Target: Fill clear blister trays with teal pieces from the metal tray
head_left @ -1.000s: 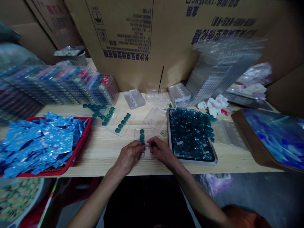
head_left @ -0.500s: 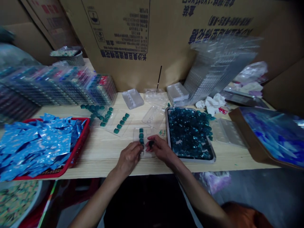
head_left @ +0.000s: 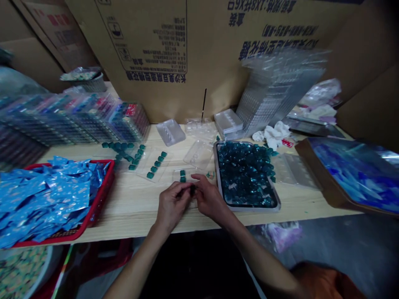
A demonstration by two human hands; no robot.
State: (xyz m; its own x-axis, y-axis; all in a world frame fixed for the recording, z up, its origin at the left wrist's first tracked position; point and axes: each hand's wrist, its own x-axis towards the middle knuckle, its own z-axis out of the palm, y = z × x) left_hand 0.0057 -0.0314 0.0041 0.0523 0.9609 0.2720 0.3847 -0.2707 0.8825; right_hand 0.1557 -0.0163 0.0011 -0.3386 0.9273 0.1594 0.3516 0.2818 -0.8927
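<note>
Pinching a small dark piece [head_left: 193, 189], mostly hidden, between meeting, narrowed fingertips of left hand [head_left: 172, 204] and right hand [head_left: 210, 199], at the near part of a clear tray [head_left: 176, 174]. Shows green pieces [head_left: 182, 179] in that tray, beyond the fingers, and a pale-rimmed tray [head_left: 255, 208] heaped with more, rightward.

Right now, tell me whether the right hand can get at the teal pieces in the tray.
Probably yes: the teal pieces lie uncovered in the tray close beside the right hand. Its fingers seem occupied close to the left hand, so they may need freeing first.
</note>
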